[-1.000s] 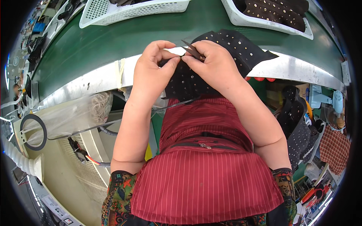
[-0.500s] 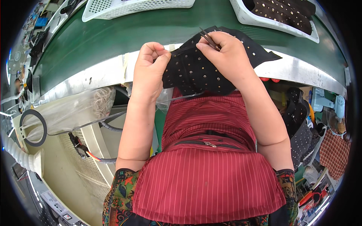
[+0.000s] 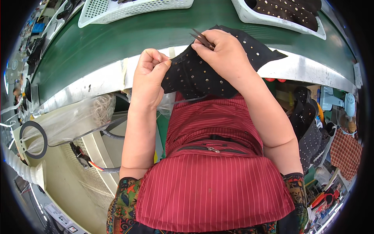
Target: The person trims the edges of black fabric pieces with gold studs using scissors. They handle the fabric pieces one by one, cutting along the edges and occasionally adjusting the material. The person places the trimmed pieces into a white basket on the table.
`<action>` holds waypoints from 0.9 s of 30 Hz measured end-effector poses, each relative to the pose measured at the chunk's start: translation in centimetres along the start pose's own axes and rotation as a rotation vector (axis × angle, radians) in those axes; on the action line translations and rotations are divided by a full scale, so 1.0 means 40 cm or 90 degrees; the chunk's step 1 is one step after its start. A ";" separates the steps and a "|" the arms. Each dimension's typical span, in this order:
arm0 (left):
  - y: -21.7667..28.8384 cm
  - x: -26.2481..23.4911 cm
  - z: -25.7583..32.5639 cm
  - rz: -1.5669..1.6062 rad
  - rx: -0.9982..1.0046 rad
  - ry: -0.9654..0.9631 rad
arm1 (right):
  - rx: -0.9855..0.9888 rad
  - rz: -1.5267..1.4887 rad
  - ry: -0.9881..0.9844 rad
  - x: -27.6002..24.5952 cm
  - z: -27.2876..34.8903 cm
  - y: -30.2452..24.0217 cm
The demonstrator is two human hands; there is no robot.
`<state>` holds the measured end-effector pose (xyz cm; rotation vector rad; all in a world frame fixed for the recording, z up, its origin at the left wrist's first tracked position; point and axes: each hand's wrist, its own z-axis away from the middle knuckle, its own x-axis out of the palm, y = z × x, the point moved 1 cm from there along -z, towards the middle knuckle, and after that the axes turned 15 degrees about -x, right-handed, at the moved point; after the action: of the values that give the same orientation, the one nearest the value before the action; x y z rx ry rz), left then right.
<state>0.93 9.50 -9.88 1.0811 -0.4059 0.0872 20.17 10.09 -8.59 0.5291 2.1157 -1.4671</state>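
Observation:
A black fabric piece [image 3: 202, 78] with shiny round dots hangs over the metal front edge of the work surface, its lower part in front of my red striped apron [image 3: 214, 187]. My left hand [image 3: 150, 74] is closed, pinching the left corner of the fabric between thumb and fingers. In my right hand [image 3: 224, 50] are dark thread snips [image 3: 200, 38], gripped with the two pointed tips sticking out to the left, slightly apart. That hand lies over the upper edge of the fabric; whether it also grips cloth is hidden.
A green belt surface [image 3: 156, 33] runs across behind the hands, with a metal edge [image 3: 105, 76]. White baskets stand at the back, the right basket [image 3: 269, 21] holding dotted dark fabric. Left below is a cream bin [image 3: 74, 183]; more dotted cloth [image 3: 307, 124] hangs at right.
Both hands and the fabric have shifted slightly left in view, along with the surroundings. The snips' tips point a little more leftward. Both grips stay the same.

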 end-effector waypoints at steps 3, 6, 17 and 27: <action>-0.003 -0.008 0.000 -0.006 0.011 -0.019 | -0.001 -0.015 -0.024 -0.003 -0.006 -0.003; 0.001 -0.017 0.002 -0.009 0.021 -0.042 | -0.036 -0.063 -0.014 0.001 -0.008 -0.001; 0.046 -0.062 0.022 -0.207 -0.043 0.029 | -0.037 -0.077 -0.104 -0.006 -0.008 -0.015; 0.089 -0.015 0.007 -0.520 -0.083 0.062 | -0.055 -0.065 -0.108 -0.001 -0.012 -0.019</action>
<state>-0.65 11.03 -7.02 1.0379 0.1367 -0.6002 19.66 10.28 -7.88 0.2583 2.0872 -1.4151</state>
